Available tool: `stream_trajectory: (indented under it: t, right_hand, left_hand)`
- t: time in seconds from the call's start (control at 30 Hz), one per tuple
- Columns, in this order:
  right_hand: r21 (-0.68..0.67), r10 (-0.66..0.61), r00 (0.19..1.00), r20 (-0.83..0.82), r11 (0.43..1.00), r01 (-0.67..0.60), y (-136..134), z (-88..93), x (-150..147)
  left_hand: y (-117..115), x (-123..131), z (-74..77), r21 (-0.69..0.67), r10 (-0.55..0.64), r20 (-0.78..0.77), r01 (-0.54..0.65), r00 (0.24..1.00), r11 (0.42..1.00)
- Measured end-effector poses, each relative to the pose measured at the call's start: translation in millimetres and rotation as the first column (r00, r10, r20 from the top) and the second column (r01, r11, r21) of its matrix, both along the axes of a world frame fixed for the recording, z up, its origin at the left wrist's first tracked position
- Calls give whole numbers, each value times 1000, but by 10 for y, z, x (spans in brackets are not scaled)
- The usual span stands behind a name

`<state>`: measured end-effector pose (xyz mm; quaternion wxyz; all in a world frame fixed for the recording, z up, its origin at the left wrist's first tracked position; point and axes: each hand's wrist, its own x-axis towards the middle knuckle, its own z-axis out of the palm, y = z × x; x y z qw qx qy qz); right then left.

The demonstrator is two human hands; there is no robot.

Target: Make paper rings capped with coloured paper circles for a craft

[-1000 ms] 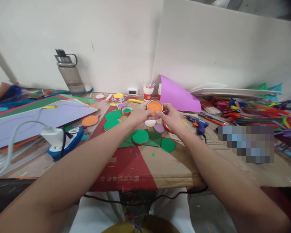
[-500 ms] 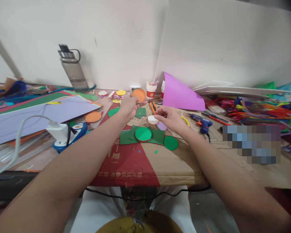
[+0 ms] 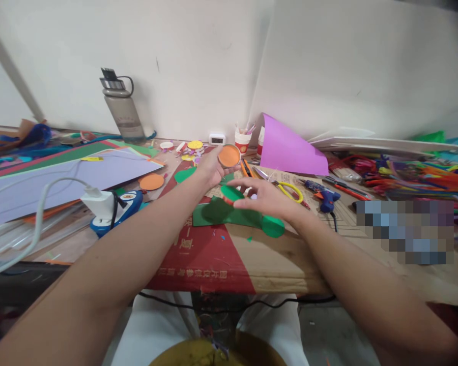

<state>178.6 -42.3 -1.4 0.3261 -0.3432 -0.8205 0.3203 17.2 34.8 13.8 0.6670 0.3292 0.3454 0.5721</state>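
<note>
My left hand (image 3: 212, 170) is closed on a shallow round disc (image 3: 229, 156) with an orange face and a pale rim, tilted towards me. My right hand (image 3: 265, 197) grips a green-topped round disc (image 3: 231, 193) with a red edge, raised above the table. Under it lies dark green paper (image 3: 208, 215). A flat green circle (image 3: 273, 226) rests to the right of that paper. Bits of lilac show behind my right fingers, which hide the spot there. Yellow-handled scissors (image 3: 290, 191) lie just beyond my right hand.
A blue glue gun (image 3: 327, 199) and pens lie right. At the back stand a bottle (image 3: 122, 109), a small white digital display (image 3: 217, 139), a paper cup (image 3: 243, 143) and curled purple paper (image 3: 290, 147). A power strip (image 3: 116, 211) and paper sheets (image 3: 72, 178) are left.
My right hand has moved from beside the white disc towards me and lifted the green-topped disc off the dark green paper. My left hand still holds the orange-faced disc. The scissors are now uncovered.
</note>
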Motion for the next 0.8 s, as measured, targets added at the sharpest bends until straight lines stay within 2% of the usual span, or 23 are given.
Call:
stream_trajectory:
  t: [0.1, 0.17, 0.23, 0.3, 0.37, 0.47, 0.53, 0.67, 0.8]
  right_hand:
    - [-232, -152, 936, -317, 970, 79, 101, 18, 84]
    - [-283, -223, 860, -459, 954, 96, 171, 15, 119]
    - [-266, -243, 814, -528, 957, 113, 228, 2, 136]
    - [-190, -240, 805, -543, 969, 160, 261, -12, 146]
    - [-73, -266, 834, -483, 962, 264, 268, -23, 157]
    - [148, -411, 854, -319, 868, 474, 250, -34, 177]
    - [288, -486, 840, -242, 791, 540, 239, -43, 185]
    - [463, -477, 859, -187, 728, 505, 262, -71, 194]
    - [512, -456, 867, -202, 705, 490, 298, -94, 207]
  left_hand:
    - [-46, 55, -17, -3, -19, -10, 19, 1000, 1000]
    - [-98, 102, -30, 21, -85, -4, 85, 996, 996]
    - [-159, 152, -38, 29, -152, -12, 153, 988, 988]
    - [-223, 201, -35, 30, -187, -12, 188, 982, 982]
    - [-281, 246, -21, 31, -200, 2, 200, 980, 979]
    - [-346, 298, 5, 21, -201, 29, 200, 979, 980]
    - [-370, 321, 14, 7, -187, 44, 187, 981, 982]
    - [-374, 340, -6, 7, -189, 79, 189, 979, 982]
    - [-354, 339, -40, 35, -248, 111, 246, 962, 969]
